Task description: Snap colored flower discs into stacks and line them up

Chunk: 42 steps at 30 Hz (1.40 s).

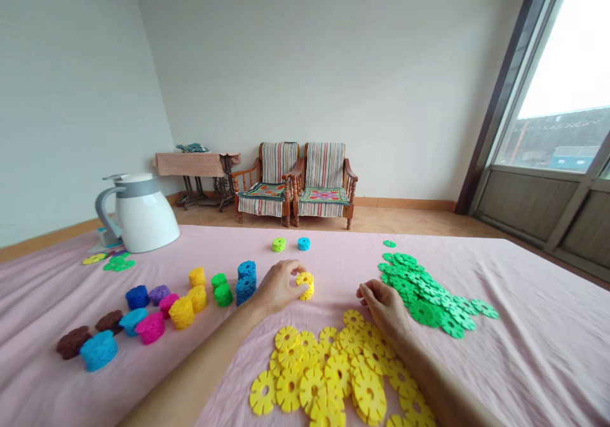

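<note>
My left hand (281, 288) is closed around the side of a short stack of yellow notched plastic discs (306, 285), thumb and fingers on its edge. To its right, my right hand (382, 303) hovers with curled fingers pressed together, and no disc shows in them. Below and between my forearms spreads a loose pile of yellow notched discs (337, 368). A heap of green notched discs (424, 290) lies just right of my right hand. Left of my left hand stand blue disc stacks (246, 282).
More stacks stand leftward: green (223, 295), yellow (182, 313), pink (150, 328), light blue (98, 350) and brown (73, 342). A white jug (145, 214) is at the back left. Small lime (279, 244) and blue (304, 243) stacks sit near the pink-covered table's far edge.
</note>
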Each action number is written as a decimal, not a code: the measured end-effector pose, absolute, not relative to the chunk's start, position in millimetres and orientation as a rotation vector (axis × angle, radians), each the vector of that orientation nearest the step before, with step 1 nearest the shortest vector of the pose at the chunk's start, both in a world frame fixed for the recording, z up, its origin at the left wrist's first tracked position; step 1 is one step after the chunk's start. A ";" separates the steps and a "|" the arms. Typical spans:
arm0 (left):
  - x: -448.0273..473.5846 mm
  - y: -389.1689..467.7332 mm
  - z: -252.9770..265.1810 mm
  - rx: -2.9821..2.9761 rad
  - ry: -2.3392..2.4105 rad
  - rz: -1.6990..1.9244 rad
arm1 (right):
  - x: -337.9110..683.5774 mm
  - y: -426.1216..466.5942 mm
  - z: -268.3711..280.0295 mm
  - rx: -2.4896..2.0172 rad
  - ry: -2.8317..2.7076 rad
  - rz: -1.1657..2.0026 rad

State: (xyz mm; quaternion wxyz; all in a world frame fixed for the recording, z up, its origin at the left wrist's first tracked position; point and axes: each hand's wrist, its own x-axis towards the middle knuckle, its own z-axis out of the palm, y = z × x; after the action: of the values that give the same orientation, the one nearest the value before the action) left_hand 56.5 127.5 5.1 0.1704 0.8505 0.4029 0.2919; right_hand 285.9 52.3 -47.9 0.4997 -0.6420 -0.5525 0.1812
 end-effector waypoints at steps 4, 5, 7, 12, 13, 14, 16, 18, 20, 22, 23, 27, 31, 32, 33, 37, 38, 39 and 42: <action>58.5 125.3 9.3 2.395 1.173 0.911 | 286.1 52.3 -47.9 -1.552 -1.333 0.441; 59.8 122.5 12.7 2.401 1.164 0.926 | 286.0 52.2 -47.7 -1.553 -1.332 0.441; 64.2 112.9 21.9 2.426 1.071 0.887 | 286.0 51.9 -47.1 -1.556 -1.332 0.438; 82.9 70.0 43.1 2.523 0.500 0.422 | 286.3 51.4 -46.3 -1.560 -1.343 0.417; 86.9 61.2 44.3 2.552 0.404 0.390 | 286.5 51.5 -46.5 -1.556 -1.347 0.414; 90.4 53.4 44.1 2.583 0.337 0.379 | 286.6 51.7 -46.9 -1.551 -1.348 0.414; 95.9 42.1 40.5 2.637 0.241 0.328 | 286.8 52.2 -47.6 -1.546 -1.342 0.426; 98.9 36.5 34.2 2.680 0.213 0.263 | 286.7 52.7 -48.2 -1.549 -1.329 0.437; 100.0 35.1 27.2 2.709 0.219 0.208 | 286.6 53.0 -48.6 -1.554 -1.322 0.438; 100.2 35.8 21.1 2.722 0.218 0.182 | 286.4 53.1 -48.8 -1.558 -1.319 0.436; 100.2 36.2 18.5 2.724 0.217 0.184 | 286.4 53.1 -49.0 -1.558 -1.318 0.437; 100.5 36.9 12.0 2.712 0.242 0.235 | 286.3 52.9 -49.9 -1.553 -1.318 0.431; 101.3 36.1 9.6 2.686 0.253 0.261 | 286.4 53.0 -50.5 -1.556 -1.329 0.418; 101.6 35.9 9.6 2.680 0.252 0.263 | 286.4 53.1 -50.4 -1.557 -1.331 0.417; 102.0 35.8 9.9 2.671 0.247 0.264 | 286.4 53.2 -50.3 -1.558 -1.331 0.418; 101.7 41.2 17.6 2.608 0.249 0.279 | 286.4 53.2 -49.4 -1.563 -1.338 0.421; 100.5 45.2 21.1 2.587 0.285 0.300 | 286.4 53.1 -49.2 -1.563 -1.345 0.417; 98.5 50.5 24.6 2.565 0.345 0.335 | 286.4 53.0 -49.0 -1.563 -1.349 0.413; 88.2 74.6 31.7 2.466 0.671 0.548 | 286.2 52.5 -48.6 -1.568 -1.349 0.405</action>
State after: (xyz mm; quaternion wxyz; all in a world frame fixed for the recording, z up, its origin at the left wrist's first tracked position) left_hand 88.2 74.6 31.7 0.2608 0.9109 0.2478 0.2024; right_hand 286.2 52.5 -48.6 0.4944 -0.6467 -0.5563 0.1671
